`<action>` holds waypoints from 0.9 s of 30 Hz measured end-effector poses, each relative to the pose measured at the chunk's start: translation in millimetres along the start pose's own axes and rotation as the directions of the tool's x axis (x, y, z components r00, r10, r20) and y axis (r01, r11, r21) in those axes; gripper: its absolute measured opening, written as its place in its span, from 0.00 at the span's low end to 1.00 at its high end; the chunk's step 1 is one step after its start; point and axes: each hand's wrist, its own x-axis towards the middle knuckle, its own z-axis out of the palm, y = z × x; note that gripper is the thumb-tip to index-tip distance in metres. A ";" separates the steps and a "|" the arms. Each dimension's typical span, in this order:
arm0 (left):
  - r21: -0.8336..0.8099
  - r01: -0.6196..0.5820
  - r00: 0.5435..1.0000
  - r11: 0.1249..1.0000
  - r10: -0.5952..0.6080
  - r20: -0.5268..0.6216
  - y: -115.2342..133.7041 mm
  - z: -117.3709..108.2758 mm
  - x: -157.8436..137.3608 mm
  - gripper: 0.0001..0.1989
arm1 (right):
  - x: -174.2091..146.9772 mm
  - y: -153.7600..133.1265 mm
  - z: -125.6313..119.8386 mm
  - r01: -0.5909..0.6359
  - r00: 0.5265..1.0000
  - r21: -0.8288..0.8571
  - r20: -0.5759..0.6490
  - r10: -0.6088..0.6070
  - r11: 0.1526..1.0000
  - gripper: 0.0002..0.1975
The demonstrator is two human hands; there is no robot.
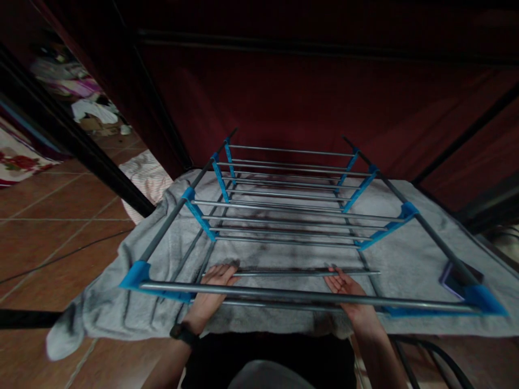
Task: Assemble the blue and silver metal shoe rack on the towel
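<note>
A rack of grey metal rods (259,207) and blue plastic brackets (201,219) stands on a grey blanket. Both my hands reach under its front rod (284,295) to a thin metal rod (284,273) lying crosswise low in the frame. My left hand (219,276) is closed over this rod near its left end, back of the hand up. Turned partly palm up, my right hand (344,286) grips the rod between thumb and fingers, short of its right end. The blue corner pieces (135,274) join the front rod to the side tubes (166,229).
A dark purple-edged flat object (452,278) lies on the grey blanket (162,319) at the right. Behind the rack rises a dark red panel (308,102). Tiled floor (52,232) with a cable (68,254) and a striped cloth (148,175) shows at left.
</note>
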 end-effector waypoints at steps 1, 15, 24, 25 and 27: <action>0.003 0.000 1.000 1.000 0.000 0.002 -0.4 0.0 0.5 0.15 | 3.0 -2.2 -0.9 0.004 1.000 0.012 -0.031 -0.004 1.000 0.10; -0.041 -0.005 1.000 0.999 0.006 0.011 -1.0 -1.7 3.8 0.15 | 16.8 -9.2 -26.4 0.096 0.995 -0.068 -0.026 -0.098 0.993 0.13; -0.017 -0.002 1.000 1.000 0.002 0.013 -2.6 3.3 4.6 0.16 | 15.1 -7.3 -23.1 0.101 0.995 -0.071 -0.018 -0.102 0.992 0.15; -0.022 -0.001 1.000 1.000 0.001 0.010 -2.1 2.9 4.7 0.16 | 15.3 -7.1 -23.0 0.094 0.995 -0.060 -0.023 -0.096 0.994 0.15; -0.043 -0.001 1.000 0.999 0.001 0.001 -1.3 1.6 4.8 0.17 | 15.8 -6.7 -22.5 0.092 0.995 -0.050 -0.041 -0.094 0.995 0.15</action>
